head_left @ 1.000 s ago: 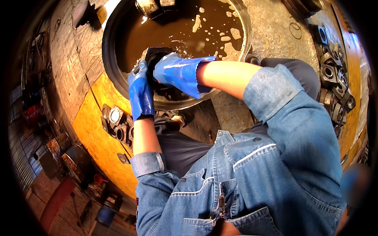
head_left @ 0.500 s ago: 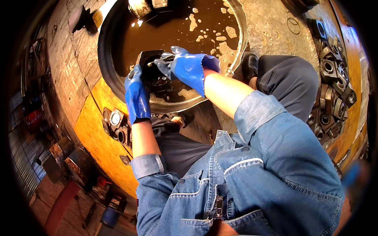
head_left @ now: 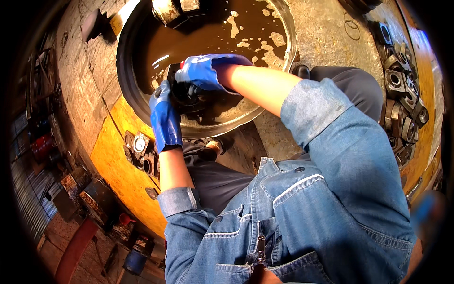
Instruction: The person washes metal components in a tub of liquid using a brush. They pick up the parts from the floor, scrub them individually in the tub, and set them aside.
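Note:
Both my hands wear blue rubber gloves over a round basin (head_left: 126, 64) of murky brown, foamy liquid (head_left: 198, 42). A dark, wet metal part (head_left: 188, 105) with a squared edge is at the basin's near left, tilted just above the liquid. My left hand (head_left: 164, 116) grips it by its left side, thumb along the edge. On top of the part lies my right hand (head_left: 203, 72), its fingers curled and partly hidden. A small red bit (head_left: 182, 64) shows at that hand's far edge; what the hand holds cannot be made out.
Another blocky metal part (head_left: 166, 12) stands at the basin's far side. Bored metal blocks lie in a pile (head_left: 396, 83) at right and a smaller group (head_left: 140, 143) at left on a yellow board (head_left: 111, 142). Thin rings (head_left: 352, 29) lie on the floor beyond my right knee.
My right hand has swung left and over the part, and its fingers, spread before, are now curled. The left hand keeps its grip almost unmoved.

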`<state>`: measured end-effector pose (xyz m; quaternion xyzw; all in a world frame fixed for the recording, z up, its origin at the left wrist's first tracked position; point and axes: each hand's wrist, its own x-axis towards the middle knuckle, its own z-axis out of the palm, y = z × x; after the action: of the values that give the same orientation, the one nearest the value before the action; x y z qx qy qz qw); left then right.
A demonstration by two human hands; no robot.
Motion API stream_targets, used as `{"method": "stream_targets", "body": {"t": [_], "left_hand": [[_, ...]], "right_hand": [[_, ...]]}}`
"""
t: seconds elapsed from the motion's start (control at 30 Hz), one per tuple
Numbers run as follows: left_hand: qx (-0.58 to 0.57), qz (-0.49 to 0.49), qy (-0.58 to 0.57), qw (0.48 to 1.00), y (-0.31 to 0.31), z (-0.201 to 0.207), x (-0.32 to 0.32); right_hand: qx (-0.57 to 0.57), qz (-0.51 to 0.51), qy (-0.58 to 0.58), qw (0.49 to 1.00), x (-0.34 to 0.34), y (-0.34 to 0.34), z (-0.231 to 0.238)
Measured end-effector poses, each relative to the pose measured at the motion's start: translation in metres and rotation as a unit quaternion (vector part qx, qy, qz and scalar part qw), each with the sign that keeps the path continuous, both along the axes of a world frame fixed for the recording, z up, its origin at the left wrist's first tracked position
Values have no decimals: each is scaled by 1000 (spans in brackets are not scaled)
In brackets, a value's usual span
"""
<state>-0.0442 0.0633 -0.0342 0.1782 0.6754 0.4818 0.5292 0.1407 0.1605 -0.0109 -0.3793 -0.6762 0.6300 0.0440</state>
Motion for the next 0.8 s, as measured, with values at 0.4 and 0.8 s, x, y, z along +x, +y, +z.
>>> {"method": "stream_targets", "body": {"t": [0.4, 0.8], "left_hand": [[-29, -37, 41, 998, 0, 10, 1], [-39, -46, 67, 996, 2, -3, -7]], "right_hand": [[459, 368, -39, 808, -12, -30, -22], [448, 318, -160, 820, -26, -35, -6]]}}
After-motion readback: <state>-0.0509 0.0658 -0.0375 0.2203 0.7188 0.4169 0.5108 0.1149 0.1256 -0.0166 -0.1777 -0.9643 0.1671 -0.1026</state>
